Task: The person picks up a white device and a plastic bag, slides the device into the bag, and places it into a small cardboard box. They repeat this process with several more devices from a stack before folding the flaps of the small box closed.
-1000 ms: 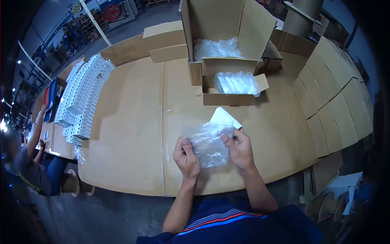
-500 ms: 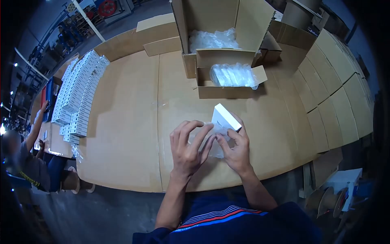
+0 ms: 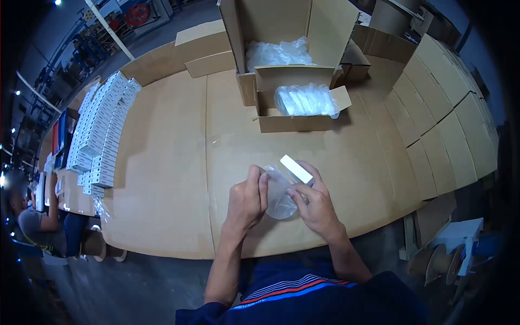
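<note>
My left hand [image 3: 248, 199] is closed on the edge of a clear plastic bag [image 3: 279, 199], which hangs spread between my two hands above the table. A small white box [image 3: 296, 169] sits in my right hand [image 3: 317, 207], gripped along its side by the fingers. The right thumb and forefinger lie against the bag's right edge. Beyond my hands, a cardboard carton [image 3: 295, 124] holds several white boxes wrapped in clear plastic [image 3: 307, 101].
A large open carton [image 3: 279, 21] with clear plastic bags [image 3: 279, 53] stands at the back. Small white boxes [image 3: 103, 127] are stacked at the left, closed brown cartons [image 3: 433, 108] at the right. Past the cardboard-covered table's [image 3: 168, 162] left end sits another person [image 3: 46, 222].
My left hand's fingers have closed on the bag, and the bag is now spread open between my hands. The white box has tipped and moved lower. The other person's arm has come down.
</note>
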